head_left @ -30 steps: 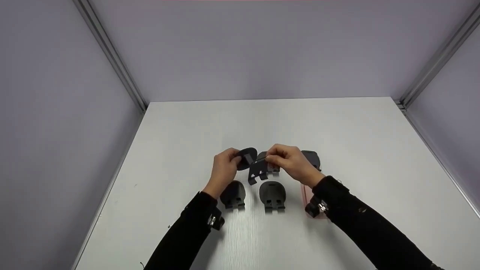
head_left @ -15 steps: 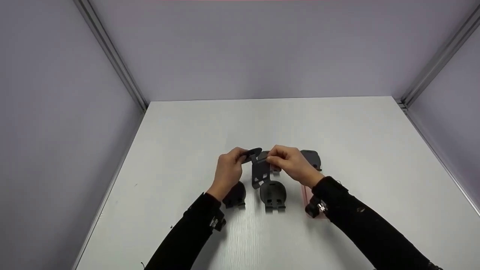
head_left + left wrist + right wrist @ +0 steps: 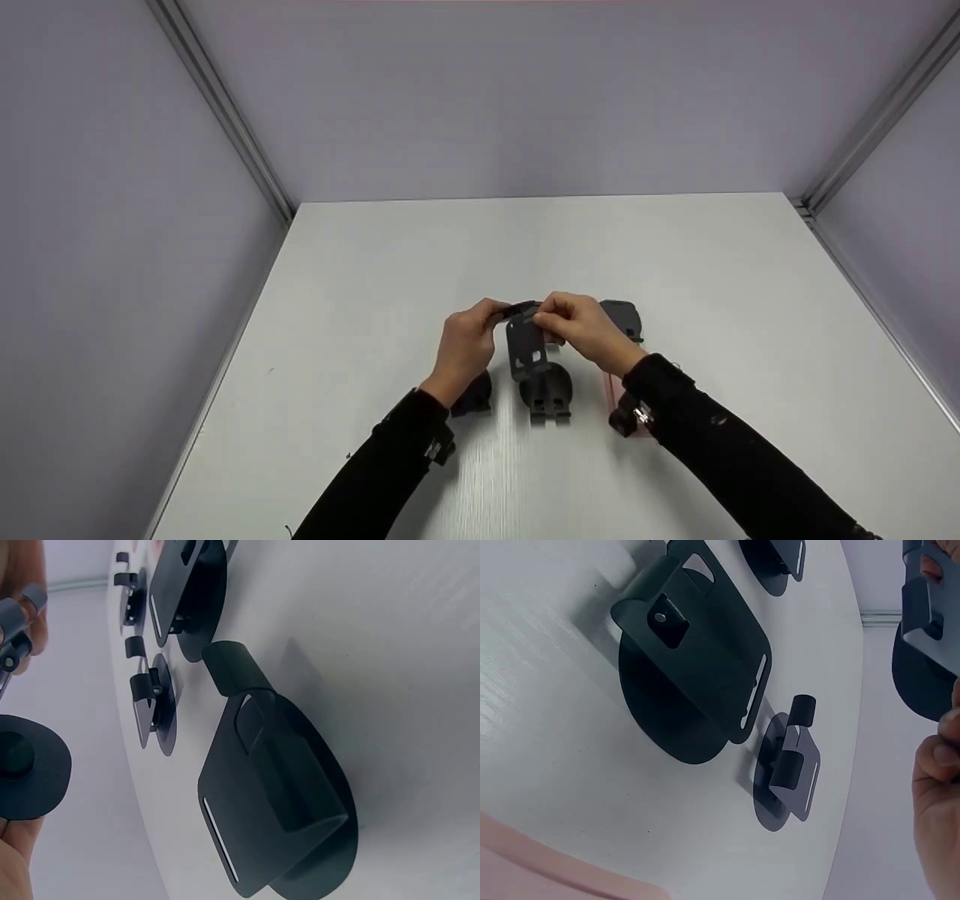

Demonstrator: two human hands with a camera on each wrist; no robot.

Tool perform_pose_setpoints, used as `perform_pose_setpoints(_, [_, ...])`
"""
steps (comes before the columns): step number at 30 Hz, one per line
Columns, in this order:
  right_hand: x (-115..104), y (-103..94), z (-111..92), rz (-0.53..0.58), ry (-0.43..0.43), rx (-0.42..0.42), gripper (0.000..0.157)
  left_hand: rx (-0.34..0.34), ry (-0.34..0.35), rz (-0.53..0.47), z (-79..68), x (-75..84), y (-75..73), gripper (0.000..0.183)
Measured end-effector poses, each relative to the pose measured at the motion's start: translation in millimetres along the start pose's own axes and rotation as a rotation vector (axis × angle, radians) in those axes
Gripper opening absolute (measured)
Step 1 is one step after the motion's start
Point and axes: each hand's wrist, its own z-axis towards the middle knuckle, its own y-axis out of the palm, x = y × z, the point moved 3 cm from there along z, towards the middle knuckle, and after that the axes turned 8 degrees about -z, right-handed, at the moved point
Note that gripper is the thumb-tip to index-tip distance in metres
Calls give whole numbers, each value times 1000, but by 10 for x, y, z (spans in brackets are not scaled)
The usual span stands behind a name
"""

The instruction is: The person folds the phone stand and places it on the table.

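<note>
Both hands hold one dark grey phone stand (image 3: 526,345) above the table, its hooked end toward the person. My left hand (image 3: 463,346) grips the round base disc (image 3: 41,772) at its edge. With thumb and finger, my right hand (image 3: 585,326) pinches the upper right edge of the plate. Below the held stand, a second phone stand (image 3: 546,397) rests on the table, partly covered by it. Another phone stand (image 3: 474,396) lies beside my left wrist, half hidden.
A further phone stand (image 3: 621,319) sits behind my right hand, and another (image 3: 795,780) shows in the right wrist view. A pink flat object (image 3: 613,386) lies under the right forearm. Grey panels (image 3: 525,97) rise behind and beside the white table (image 3: 360,300).
My left hand has moved right and turned the base disc edge-on behind the plate. The plate has swung from slanted to nearly upright in view. My right hand has barely shifted.
</note>
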Motion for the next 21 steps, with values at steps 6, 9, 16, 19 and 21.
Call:
perform_pose_setpoints(6, [20,3,-3,5,23,-13,23,-6,52,6,-3,33,15,10])
perform_pose_setpoints(9, [27,6,-4,6,20,-21,24,-18,65,6,-6,36,21,10])
perform_pose_setpoints(16, [35,11,-5,24,45,-30,24,-23,90,7,-5,48,27,11])
perform_pose_setpoints(19, [29,12,-6,38,63,-30,24,-14,93,5,-1,60,25,11])
perform_pose_setpoints(21, [27,11,-8,44,72,-26,25,-10,90,4,1,65,22,10])
